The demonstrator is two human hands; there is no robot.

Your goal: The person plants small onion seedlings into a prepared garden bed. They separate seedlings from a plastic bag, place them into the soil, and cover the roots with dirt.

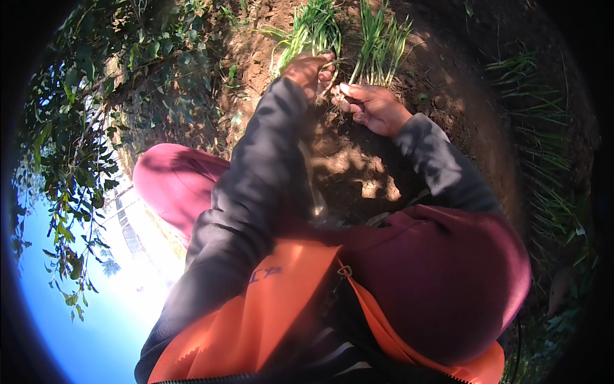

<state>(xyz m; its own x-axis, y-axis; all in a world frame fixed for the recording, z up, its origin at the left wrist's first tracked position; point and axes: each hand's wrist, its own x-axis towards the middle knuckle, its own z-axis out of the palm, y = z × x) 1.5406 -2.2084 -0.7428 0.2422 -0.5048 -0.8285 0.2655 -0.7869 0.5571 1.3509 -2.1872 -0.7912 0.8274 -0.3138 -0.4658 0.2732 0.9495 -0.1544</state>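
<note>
Both of my hands meet low over brown soil, at the top middle of the view. My left hand [312, 74] has its fingers closed on the pale lower stems of a green leafy seedling with thin roots. A bundle of green grass-like seedlings [316, 24] lies just beyond that hand. My right hand [371, 105] pinches fine roots between thumb and fingers, close to the left hand's fingertips. Behind it stands a second bundle of seedlings [379, 48], its pale stem bases near my knuckles. How many stems each hand holds cannot be told.
Bare clods of soil [369, 173] lie between my bent knees in maroon trousers [446, 278]. A row of green plants [547, 144] runs along the right side. Leafy branches [76, 144] hang at the left, with bright sky beneath.
</note>
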